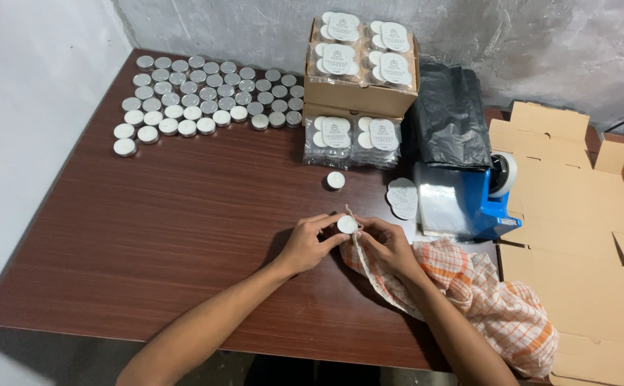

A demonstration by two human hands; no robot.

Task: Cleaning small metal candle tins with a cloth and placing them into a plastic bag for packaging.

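1 tealight [347, 224] pinched between left hand [305, 243] and right hand [390, 244], fingers closed on it, near table [183, 214] front edge. 1 loose tealight [335, 180] seen mid-table. Checked cloth [497, 300] (orange-white) partly hidden under right hand. Back-left corner cluster [205, 96] too dense for counting.

Orange-and-white checked cloth [483, 293], blue tape dispenser [469, 204], black plastic bag [449, 118], reddish-brown table [169, 221]

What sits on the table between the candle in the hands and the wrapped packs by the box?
One loose candle lies there alone, between the held candle and the packs; otherwise bare table, seen in the head view.
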